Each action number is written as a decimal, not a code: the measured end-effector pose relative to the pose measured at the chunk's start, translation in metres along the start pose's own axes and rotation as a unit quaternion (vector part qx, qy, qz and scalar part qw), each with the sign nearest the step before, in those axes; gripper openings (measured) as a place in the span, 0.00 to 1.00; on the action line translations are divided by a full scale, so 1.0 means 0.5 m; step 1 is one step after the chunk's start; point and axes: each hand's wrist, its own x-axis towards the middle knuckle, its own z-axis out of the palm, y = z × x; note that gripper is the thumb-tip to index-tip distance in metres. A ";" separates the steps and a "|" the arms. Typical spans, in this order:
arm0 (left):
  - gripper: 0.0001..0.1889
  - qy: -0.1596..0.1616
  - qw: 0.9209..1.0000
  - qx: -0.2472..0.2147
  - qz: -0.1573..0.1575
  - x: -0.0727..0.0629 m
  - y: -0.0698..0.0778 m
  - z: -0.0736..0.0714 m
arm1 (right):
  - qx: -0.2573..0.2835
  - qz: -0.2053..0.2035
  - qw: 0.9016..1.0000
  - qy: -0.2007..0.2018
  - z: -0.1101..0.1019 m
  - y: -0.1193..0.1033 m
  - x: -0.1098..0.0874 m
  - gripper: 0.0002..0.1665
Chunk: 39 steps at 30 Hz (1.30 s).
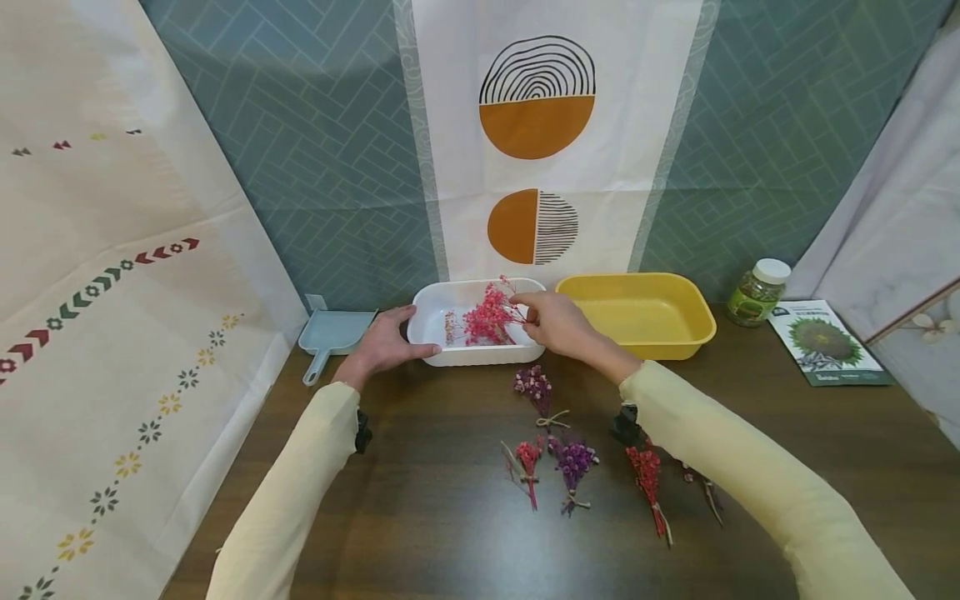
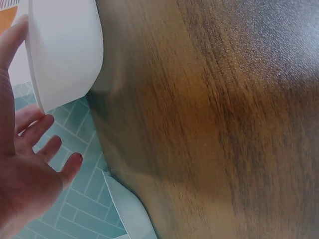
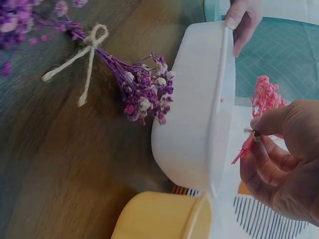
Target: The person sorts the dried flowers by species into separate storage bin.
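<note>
A white plastic basin [image 1: 487, 357] stands at the back of the table. My left hand [image 1: 386, 340] grips its left end, the thumb over the front rim and the other fingers at the end wall. Over the basin's right side, my right hand [image 1: 558, 321] pinches the tied stems of a pink dried flower bunch [image 3: 266, 97] between thumb and fingers. Its blossoms point left, overlapping more pink flowers [image 1: 486, 325] inside the basin. Just in front of the basin lies a purple-and-white dried bunch [image 3: 147, 92] tied with twine.
A yellow basin [image 1: 671, 346] stands right of the white one. Purple [image 1: 573, 458] and red bunches [image 1: 647, 475] lie nearer me, some by the right sleeve. A light blue dustpan [image 1: 335, 329] is at left; a lidded jar [image 1: 757, 292] and sunflower packet [image 1: 825, 342] are at right.
</note>
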 end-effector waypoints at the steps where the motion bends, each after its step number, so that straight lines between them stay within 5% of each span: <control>1: 0.54 0.000 1.000 0.000 0.001 0.000 0.001 0.000 | -0.002 -0.002 1.000 -0.007 0.004 -0.001 0.006 0.28; 22: 0.54 0.000 1.000 -0.001 0.007 0.000 0.000 0.004 | -0.055 -0.017 0.995 -0.080 0.070 -0.020 0.101 0.26; 39: 0.54 0.003 1.000 -0.004 0.004 -0.003 0.000 -0.001 | -0.015 -0.019 0.994 -0.103 0.101 -0.019 0.121 0.28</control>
